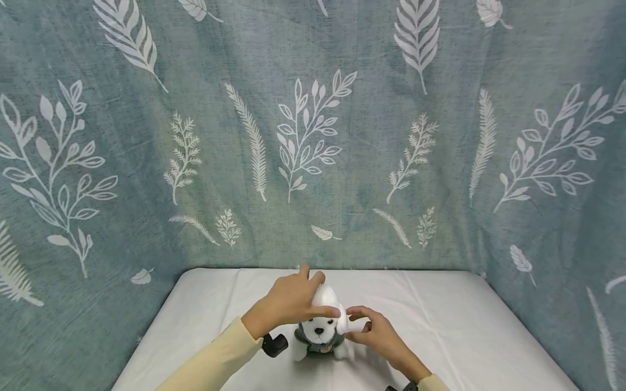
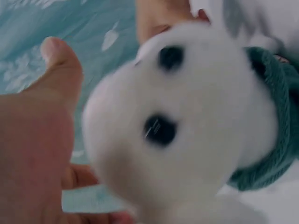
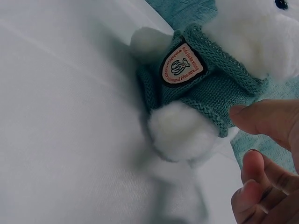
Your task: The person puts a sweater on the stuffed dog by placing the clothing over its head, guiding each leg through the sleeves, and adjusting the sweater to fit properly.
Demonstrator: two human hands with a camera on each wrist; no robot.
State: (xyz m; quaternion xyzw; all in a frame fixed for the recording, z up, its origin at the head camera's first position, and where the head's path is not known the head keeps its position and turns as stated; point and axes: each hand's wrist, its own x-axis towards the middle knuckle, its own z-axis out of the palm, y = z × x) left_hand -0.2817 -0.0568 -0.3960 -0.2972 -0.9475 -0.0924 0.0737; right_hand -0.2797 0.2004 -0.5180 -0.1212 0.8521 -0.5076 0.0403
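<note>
A white plush dog in a knitted green sweater stands upright on the white table, facing the camera. My left hand reaches over its head from the left, thumb stretched across the forehead and fingers spread behind. The left wrist view has the dog's head up close, with that thumb held away from the fingers. At the dog's other side is my right hand, fingertips right by the drooping ear. Its thumb tip meets the sweater's edge in the right wrist view, a gap between thumb and fingers.
A padded white table cover lies under the dog. Blue-green curtains with white leaf prints hang behind and along both sides. A black wrist camera sits on my left wrist, close to the dog's body.
</note>
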